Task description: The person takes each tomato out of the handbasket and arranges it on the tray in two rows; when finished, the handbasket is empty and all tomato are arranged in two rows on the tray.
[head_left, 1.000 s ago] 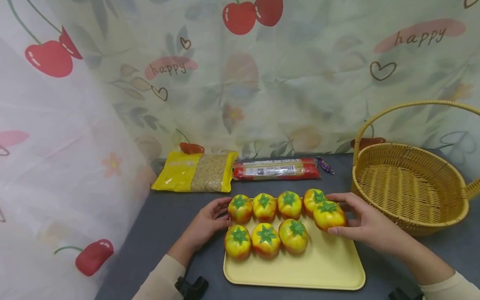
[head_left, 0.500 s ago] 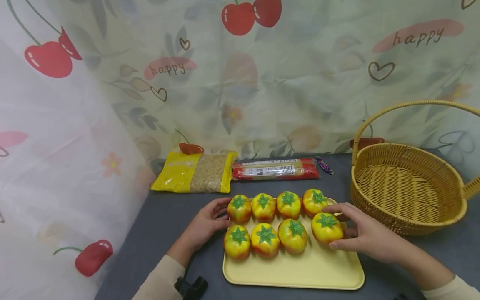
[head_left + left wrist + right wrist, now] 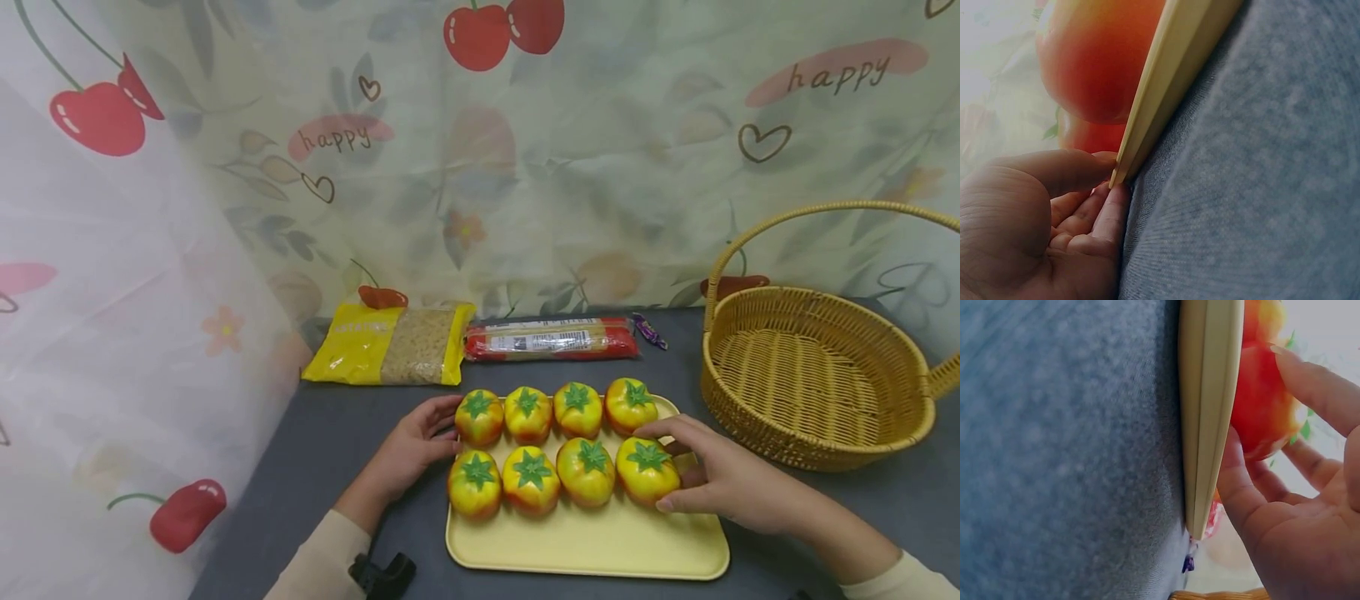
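A pale yellow tray (image 3: 585, 550) lies on the dark table, carrying two rows of yellow-red tomatoes with green star-shaped tops. My left hand (image 3: 412, 446) pinches the tray's left rim; in the left wrist view the thumb (image 3: 1079, 167) is on top and the fingers are against its outer side. At the right end of the front row, my right hand (image 3: 723, 475) holds a tomato (image 3: 647, 473), its thumb at the near side and fingers around the far side. That tomato rests on the tray, beside its neighbour (image 3: 586, 472). The right wrist view shows the fingertips against the held tomato (image 3: 1266, 400).
Behind the tray lie a yellow bag of grain-like food (image 3: 390, 343), a red-and-clear long packet (image 3: 551, 339) and a small purple wrapped candy (image 3: 649, 332). A wicker basket (image 3: 817, 375) with a tall handle stands at the right. A printed curtain (image 3: 540, 208) hangs behind.
My right hand has moved the tomato from beside the back row's right end toward me and slightly left, into line with the front row. The left hand has stayed at the tray rim.
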A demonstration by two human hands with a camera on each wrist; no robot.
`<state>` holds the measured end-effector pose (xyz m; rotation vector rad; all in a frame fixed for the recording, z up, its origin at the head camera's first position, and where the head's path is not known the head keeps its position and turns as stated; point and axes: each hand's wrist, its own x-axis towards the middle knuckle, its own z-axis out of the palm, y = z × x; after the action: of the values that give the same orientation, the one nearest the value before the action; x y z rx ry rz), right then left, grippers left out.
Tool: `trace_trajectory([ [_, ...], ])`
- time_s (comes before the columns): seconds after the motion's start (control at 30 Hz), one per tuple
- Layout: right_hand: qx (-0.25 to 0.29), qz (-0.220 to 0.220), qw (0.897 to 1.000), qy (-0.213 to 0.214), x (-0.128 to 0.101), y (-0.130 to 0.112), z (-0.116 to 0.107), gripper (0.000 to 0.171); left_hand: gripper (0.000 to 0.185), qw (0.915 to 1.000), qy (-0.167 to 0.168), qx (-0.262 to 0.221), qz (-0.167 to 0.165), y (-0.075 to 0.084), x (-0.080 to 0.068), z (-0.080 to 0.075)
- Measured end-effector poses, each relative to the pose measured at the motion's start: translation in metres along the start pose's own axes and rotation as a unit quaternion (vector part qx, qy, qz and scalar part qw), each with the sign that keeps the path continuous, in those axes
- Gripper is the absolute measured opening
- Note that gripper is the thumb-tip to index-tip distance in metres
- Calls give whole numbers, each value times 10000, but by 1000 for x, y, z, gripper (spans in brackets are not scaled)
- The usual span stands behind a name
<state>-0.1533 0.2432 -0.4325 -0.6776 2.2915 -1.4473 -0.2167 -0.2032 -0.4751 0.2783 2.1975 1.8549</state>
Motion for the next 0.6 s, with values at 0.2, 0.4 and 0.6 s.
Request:
trace_trajectory([
  [0.2,-48,-26,10000,75,0,1,0,76,71,10000,-13,-1,-14,0,1,0],
  [0.4,-121,59,9997,199,2,1,2,78,70,10000,21,40,-41,0,1,0],
  [0.6,-160,147,9994,277,2,0,3,81,71,10000,14,38,-12,1,0,0],
])
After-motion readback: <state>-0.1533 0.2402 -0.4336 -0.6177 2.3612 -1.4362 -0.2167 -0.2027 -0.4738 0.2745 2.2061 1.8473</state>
